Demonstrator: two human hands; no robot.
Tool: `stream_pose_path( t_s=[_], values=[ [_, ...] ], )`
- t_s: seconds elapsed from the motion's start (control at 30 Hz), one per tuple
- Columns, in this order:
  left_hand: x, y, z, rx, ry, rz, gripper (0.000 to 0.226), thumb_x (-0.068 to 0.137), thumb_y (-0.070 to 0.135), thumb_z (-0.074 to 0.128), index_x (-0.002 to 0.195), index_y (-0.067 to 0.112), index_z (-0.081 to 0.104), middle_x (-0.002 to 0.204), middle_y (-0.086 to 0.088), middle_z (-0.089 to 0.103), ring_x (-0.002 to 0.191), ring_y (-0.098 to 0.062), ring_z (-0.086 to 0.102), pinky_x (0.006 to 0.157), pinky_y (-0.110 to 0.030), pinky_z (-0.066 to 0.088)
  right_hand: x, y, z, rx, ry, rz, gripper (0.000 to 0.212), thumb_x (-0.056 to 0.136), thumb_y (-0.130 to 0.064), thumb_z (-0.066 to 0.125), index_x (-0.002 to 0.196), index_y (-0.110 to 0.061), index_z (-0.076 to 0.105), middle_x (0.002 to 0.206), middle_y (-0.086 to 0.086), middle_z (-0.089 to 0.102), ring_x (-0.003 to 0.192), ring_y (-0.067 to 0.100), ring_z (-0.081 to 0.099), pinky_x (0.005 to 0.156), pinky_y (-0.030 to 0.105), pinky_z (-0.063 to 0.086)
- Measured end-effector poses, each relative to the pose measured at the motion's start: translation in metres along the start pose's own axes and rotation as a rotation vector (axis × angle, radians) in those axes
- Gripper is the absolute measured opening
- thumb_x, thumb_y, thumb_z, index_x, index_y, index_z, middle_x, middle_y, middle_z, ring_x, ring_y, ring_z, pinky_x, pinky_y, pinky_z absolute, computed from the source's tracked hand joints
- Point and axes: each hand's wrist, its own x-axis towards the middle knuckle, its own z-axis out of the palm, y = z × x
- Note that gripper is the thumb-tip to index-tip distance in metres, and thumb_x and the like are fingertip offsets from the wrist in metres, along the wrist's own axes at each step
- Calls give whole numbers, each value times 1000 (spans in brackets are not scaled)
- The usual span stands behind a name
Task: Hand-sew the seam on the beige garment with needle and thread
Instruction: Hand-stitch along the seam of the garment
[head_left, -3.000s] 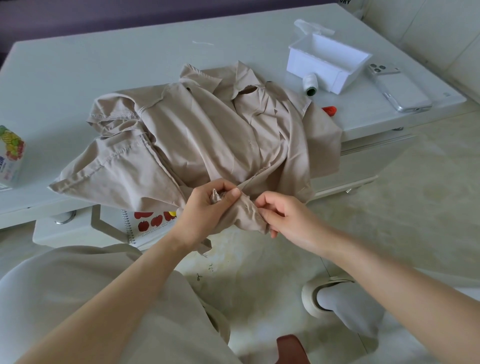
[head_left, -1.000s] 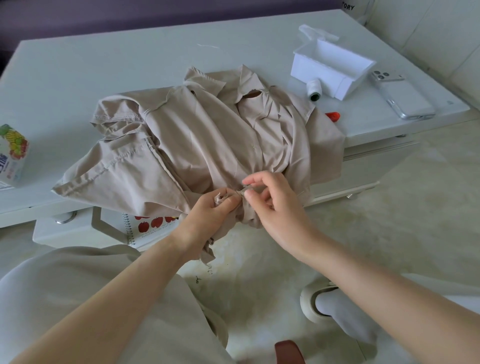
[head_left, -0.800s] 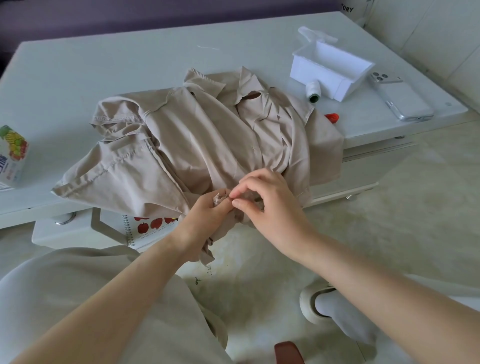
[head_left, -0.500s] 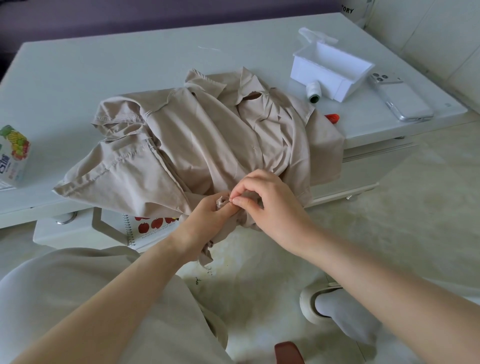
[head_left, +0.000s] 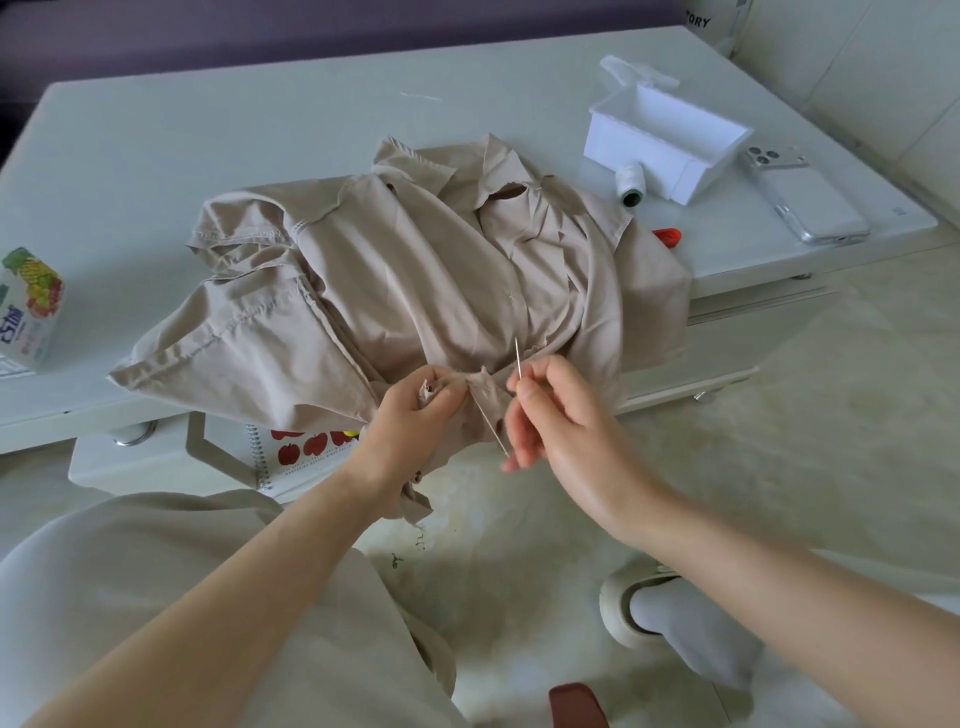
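Note:
The beige garment lies crumpled on the white table, one end hanging over the front edge. My left hand pinches a bunched fold of that hanging end. My right hand pinches a thin needle between thumb and forefinger, its tip pointing up just right of the fold. A pale thread runs from the fold down toward my right fingers. A spool of white thread lies on the table beside a white box.
A white plastic box and a phone sit at the table's right end, a small red object near the garment. A juice carton stands at the left edge. A notebook lies on the shelf below.
My right hand moved from the right onto the fold held by my left hand, pinched the needle there, and has now drawn it out up and to the right, thread trailing.

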Motion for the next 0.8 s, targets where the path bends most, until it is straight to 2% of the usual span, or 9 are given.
stream_pose_path(
  t_s=[0.1, 0.3, 0.43, 0.6, 0.7, 0.8],
  values=[
    [0, 1, -1, -17, 39, -8, 19, 98, 21, 50, 99, 6, 62, 81, -6, 61, 72, -16, 55, 64, -30, 45, -14, 20, -14, -116, -4, 65, 17, 102, -12, 35, 88, -14, 45, 54, -9, 46, 47, 5, 37, 52, 32, 48],
    [3, 0, -3, -28, 65, 0, 17, 98, 23, 50, 94, 12, 63, 77, -2, 63, 71, -15, 57, 62, -28, 46, -35, 45, -37, -272, -18, 225, 14, 101, -15, 36, 92, -15, 46, 54, -10, 43, 41, 4, 36, 39, 26, 40],
    [3, 1, -4, -28, 65, -8, 17, 98, 25, 51, 95, 14, 64, 79, -3, 65, 72, -16, 59, 64, -30, 47, -43, 58, -43, -388, -36, 286, 17, 101, -17, 36, 87, -19, 45, 56, -9, 43, 40, 4, 38, 39, 24, 39],
    [-1, 2, -3, -50, 35, 4, 16, 97, 26, 52, 93, 15, 64, 74, 3, 66, 68, -10, 60, 62, -25, 45, -43, 70, -48, -521, -40, 313, 21, 101, -16, 32, 85, -23, 42, 57, -7, 45, 40, 4, 38, 39, 24, 35],
    [-2, 4, -3, -55, 39, 8, 16, 96, 26, 53, 90, 17, 65, 71, 6, 66, 65, -8, 60, 61, -22, 45, -39, 74, -51, -609, -26, 253, 23, 101, -16, 33, 82, -27, 39, 57, -8, 42, 45, 6, 36, 48, 26, 34],
    [-2, 6, -3, -67, 60, -4, 17, 96, 26, 53, 87, 18, 64, 67, 6, 65, 61, -7, 58, 57, -23, 45, -32, 70, -53, -657, 15, 187, 19, 101, -17, 34, 85, -25, 39, 59, -8, 38, 45, 4, 39, 48, 20, 30]
  ],
)
